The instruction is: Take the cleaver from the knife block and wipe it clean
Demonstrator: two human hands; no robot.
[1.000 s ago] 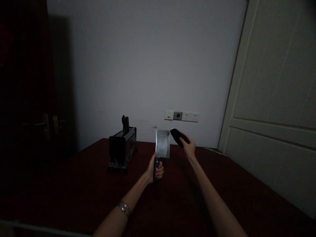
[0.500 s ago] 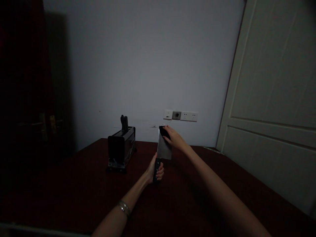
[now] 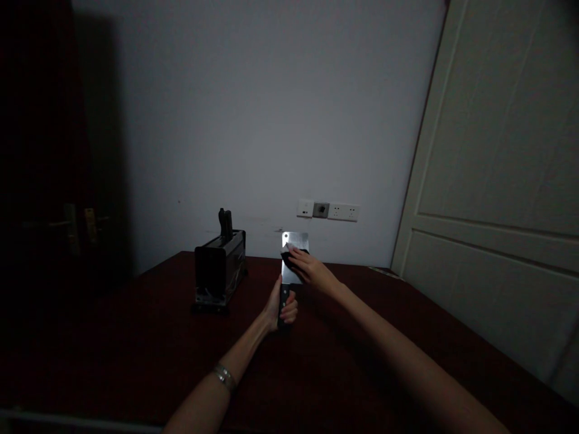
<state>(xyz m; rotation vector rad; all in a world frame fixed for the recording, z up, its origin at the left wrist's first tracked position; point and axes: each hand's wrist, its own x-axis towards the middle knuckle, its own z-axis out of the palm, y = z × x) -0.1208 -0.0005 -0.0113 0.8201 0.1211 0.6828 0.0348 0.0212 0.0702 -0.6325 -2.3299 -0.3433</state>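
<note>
A steel cleaver with a black handle stands upright above the dark red table. My left hand is wrapped round its handle. My right hand presses a small black cloth against the middle of the blade, fingers closed on it. A metal bracelet sits on my left wrist.
A dark knife block with a black handle sticking out of its top stands on the table left of the cleaver. Wall sockets sit on the white wall behind. A pale door is at the right, a dark door at the left.
My right hand brought the black cloth from the right onto the top of the blade, then slid it down to mid-blade. The left hand has kept the cleaver upright.
</note>
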